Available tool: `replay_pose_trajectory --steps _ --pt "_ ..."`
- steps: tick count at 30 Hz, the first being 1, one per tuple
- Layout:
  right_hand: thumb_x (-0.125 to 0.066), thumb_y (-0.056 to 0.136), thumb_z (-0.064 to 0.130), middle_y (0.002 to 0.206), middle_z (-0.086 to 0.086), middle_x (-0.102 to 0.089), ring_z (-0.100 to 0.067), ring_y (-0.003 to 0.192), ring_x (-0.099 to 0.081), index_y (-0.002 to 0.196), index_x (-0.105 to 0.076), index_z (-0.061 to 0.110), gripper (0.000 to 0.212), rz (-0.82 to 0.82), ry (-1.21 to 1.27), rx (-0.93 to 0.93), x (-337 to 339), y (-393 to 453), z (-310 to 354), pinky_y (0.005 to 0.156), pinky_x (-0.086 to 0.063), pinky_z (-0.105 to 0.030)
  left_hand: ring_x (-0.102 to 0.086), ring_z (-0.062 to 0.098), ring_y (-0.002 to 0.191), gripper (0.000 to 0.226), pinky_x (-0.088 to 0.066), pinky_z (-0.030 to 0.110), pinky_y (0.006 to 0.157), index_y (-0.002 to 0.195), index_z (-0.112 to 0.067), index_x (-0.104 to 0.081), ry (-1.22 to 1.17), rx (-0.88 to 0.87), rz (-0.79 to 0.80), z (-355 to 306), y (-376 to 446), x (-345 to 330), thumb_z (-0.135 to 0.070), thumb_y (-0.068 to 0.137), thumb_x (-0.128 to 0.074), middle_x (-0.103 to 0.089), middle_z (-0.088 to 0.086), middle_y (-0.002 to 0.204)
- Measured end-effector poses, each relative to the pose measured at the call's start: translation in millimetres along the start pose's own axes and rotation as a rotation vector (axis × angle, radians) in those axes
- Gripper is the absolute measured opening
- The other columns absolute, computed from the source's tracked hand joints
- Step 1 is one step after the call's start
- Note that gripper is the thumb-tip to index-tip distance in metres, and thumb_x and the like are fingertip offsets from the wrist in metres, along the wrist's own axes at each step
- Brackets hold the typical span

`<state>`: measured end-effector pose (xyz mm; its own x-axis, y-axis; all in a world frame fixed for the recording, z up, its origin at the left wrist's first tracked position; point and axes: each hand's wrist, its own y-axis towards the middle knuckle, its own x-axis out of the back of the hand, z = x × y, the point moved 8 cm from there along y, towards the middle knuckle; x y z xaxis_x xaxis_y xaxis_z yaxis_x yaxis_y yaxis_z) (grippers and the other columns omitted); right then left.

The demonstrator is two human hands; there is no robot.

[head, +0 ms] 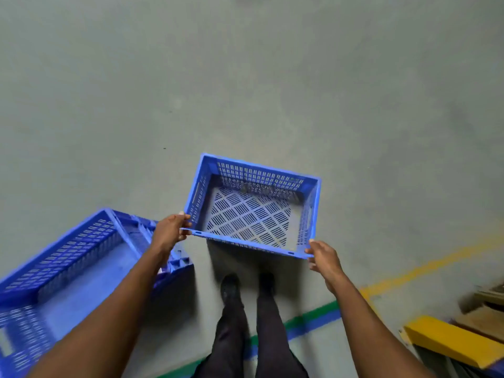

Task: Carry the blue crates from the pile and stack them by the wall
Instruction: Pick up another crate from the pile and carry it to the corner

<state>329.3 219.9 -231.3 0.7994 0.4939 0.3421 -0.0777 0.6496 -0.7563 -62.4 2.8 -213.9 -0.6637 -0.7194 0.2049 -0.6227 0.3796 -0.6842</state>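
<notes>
An empty blue perforated crate (253, 186) hangs in front of me above the grey floor, its open top facing up. My left hand (170, 230) grips the near left corner of its rim. At the near right corner, my right hand (323, 257) holds the same rim with curled fingers. At the lower left lies the pile of blue crates (71, 263), tilted and partly blurred, with my left forearm crossing over it.
Bare grey concrete floor (245, 77) spreads ahead. A yellow floor line (425, 267) and a green-and-blue tape line (311, 320) run at the right. A yellow-edged structure (447, 339) and wooden boards (485, 309) sit at the lower right. My legs and shoes (231, 287) stand below the crate.
</notes>
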Motion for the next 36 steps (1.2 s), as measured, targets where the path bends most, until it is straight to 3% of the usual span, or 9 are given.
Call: replay_pose_trajectory --steps 5,9,12,16,20,25,29,32,36 --pt "-0.061 0.092 0.046 0.126 -0.018 -0.068 -0.033 0.104 -0.065 0.125 -0.062 0.010 0.049 -0.150 -0.151 -0.048 -6.8 101.5 9.6 0.094 -0.049 -0.044 -0.057 0.025 0.075 0.026 -0.047 0.030 0.063 0.089 -0.014 -0.069 0.151 -0.024 -0.069 2.1 102.3 -16.0 -0.026 0.104 -0.052 -0.064 0.009 0.079" --pt "-0.054 0.096 0.049 0.143 -0.023 -0.055 -0.041 0.128 -0.054 0.141 -0.051 0.004 0.063 -0.265 -0.205 -0.072 -7.6 158.8 22.4 0.106 -0.041 -0.047 -0.064 0.027 0.094 0.027 -0.049 0.040 0.089 0.106 -0.009 -0.069 0.414 -0.166 -0.226 -13.9 160.3 -26.9 -0.032 0.099 -0.056 -0.071 0.012 0.102" --pt "-0.042 0.090 0.064 0.134 -0.025 -0.060 -0.042 0.120 -0.058 0.131 -0.057 0.003 0.075 -0.270 -0.172 -0.059 -14.6 199.6 16.5 0.101 -0.044 -0.047 -0.063 0.034 0.106 0.048 -0.049 0.047 0.096 0.121 -0.003 -0.063 0.509 -0.199 -0.268 -14.1 200.6 -36.2 -0.042 0.096 -0.051 -0.067 0.019 0.116" --pt "-0.041 0.106 0.042 0.130 -0.028 -0.061 -0.044 0.118 -0.058 0.123 -0.059 -0.002 0.050 -0.346 -0.114 -0.075 -8.0 225.0 13.2 0.098 -0.043 -0.046 -0.064 0.041 0.102 0.069 -0.051 0.051 0.091 0.113 -0.004 -0.065 0.572 -0.095 -0.298 0.8 250.1 -35.8 -0.063 0.093 -0.035 -0.066 0.024 0.111" --pt "-0.037 0.103 0.051 0.125 -0.026 -0.062 -0.042 0.111 -0.060 0.121 -0.061 0.000 0.058 -0.335 -0.008 -0.097 -3.1 237.1 4.6 0.096 -0.045 -0.047 -0.062 0.038 0.095 0.072 -0.046 0.043 0.082 0.105 0.004 -0.065 0.553 -0.060 -0.262 -5.5 254.4 -45.6 -0.056 0.102 -0.026 -0.067 0.023 0.105" --pt "-0.038 0.102 0.062 0.075 -0.009 -0.057 -0.023 0.056 -0.052 0.093 -0.059 0.013 0.054 -0.105 0.280 -0.171 -24.7 247.0 -9.2 0.056 -0.047 -0.034 -0.057 0.027 0.060 0.076 -0.049 0.040 0.067 0.085 -0.011 -0.063 0.331 0.058 -0.110 23.9 270.1 -43.7 -0.080 0.085 -0.029 -0.063 0.013 0.077" --pt "-0.046 0.077 0.090 0.063 -0.005 -0.053 -0.021 0.048 -0.045 0.082 -0.058 0.015 0.077 -0.051 0.298 -0.180 -27.6 251.3 -10.5 0.047 -0.042 -0.029 -0.046 0.020 0.050 0.069 -0.041 0.030 0.055 0.080 -0.012 -0.060 0.206 0.114 -0.080 31.4 272.4 -45.1 -0.077 0.091 -0.040 -0.053 0.008 0.065" --pt "-0.046 0.051 0.103 0.056 0.000 -0.043 -0.018 0.044 -0.035 0.076 -0.054 0.017 0.090 -0.051 0.285 -0.167 -25.6 243.6 -4.3 0.043 -0.034 -0.026 -0.045 0.024 0.049 0.082 -0.040 0.035 0.058 0.070 -0.013 -0.060 0.274 0.108 -0.067 32.4 272.8 -38.2 -0.092 0.075 -0.040 -0.054 0.012 0.062" --pt "-0.040 0.088 0.083 0.057 -0.001 -0.042 -0.018 0.044 -0.036 0.081 -0.054 0.014 0.071 -0.130 0.239 -0.137 -6.9 210.7 18.4 0.044 -0.035 -0.025 -0.042 0.023 0.048 0.071 -0.038 0.031 0.053 0.071 -0.013 -0.058 0.260 0.071 -0.084 3.7 233.2 -32.8 -0.081 0.085 -0.040 -0.052 0.009 0.063"
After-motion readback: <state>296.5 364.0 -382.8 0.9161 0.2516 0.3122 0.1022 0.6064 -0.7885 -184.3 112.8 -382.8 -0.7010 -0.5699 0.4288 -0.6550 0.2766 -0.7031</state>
